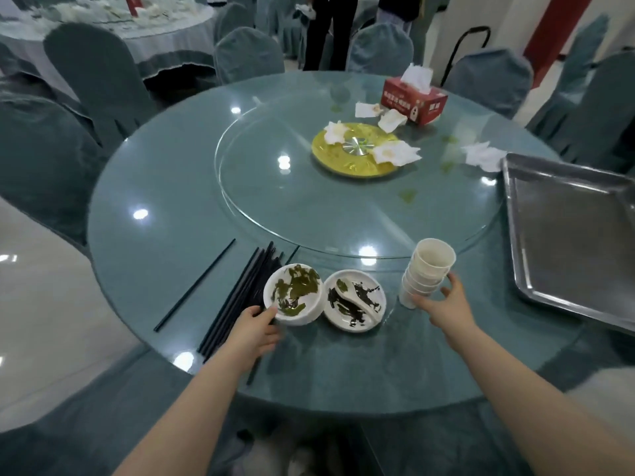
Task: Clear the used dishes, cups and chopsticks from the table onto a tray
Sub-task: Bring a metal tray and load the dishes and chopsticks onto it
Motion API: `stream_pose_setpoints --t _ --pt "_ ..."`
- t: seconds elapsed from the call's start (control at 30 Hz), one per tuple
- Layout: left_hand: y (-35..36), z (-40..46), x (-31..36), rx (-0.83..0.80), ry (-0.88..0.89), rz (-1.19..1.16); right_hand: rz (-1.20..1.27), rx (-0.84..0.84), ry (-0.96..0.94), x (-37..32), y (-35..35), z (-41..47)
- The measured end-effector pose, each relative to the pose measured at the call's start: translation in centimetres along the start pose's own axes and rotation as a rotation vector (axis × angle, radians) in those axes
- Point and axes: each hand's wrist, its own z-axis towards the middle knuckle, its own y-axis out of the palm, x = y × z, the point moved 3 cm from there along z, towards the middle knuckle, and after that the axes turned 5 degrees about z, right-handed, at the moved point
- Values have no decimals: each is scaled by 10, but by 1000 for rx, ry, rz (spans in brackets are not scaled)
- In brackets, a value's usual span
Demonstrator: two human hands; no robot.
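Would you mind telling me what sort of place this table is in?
Most likely a restaurant banquet hall: the round table has a glass turntable, covered chairs ring it, and a second laid table stands behind.

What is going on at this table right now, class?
A person is clearing a round glass-topped table after a meal. The left hand grips the rim of a white bowl with green leftovers, beside a bundle of black chopsticks. The right hand holds a leaning stack of paper cups. Between them sits a second bowl with a spoon in it. The metal tray at the right edge holds nothing yet, as far as it shows.
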Motion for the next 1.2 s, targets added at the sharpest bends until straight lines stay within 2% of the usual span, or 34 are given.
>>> stream_pose_setpoints --t 0.17,0.27,0.47,0.67,0.8,1.0,1.2 --pt "2 44 10 -119 -57 51 54 17 -77 4 14 19" --pt "3 55 10 -112 -66 97 21 71 -88 3 14 26" --pt "-8 63 46 -21 61 178 65 140 -131 -13 7 31" --pt "11 63 113 -72 204 192 106 151 -190 -48 -17 50" --pt "50 62 147 -129 262 210 142 202 -219 -63 -52 66" --pt "140 66 179 -191 290 181 245 395 -220 -69 -142 111" --pt "261 80 193 -257 249 204 161 446 -44 -25 -248 168"
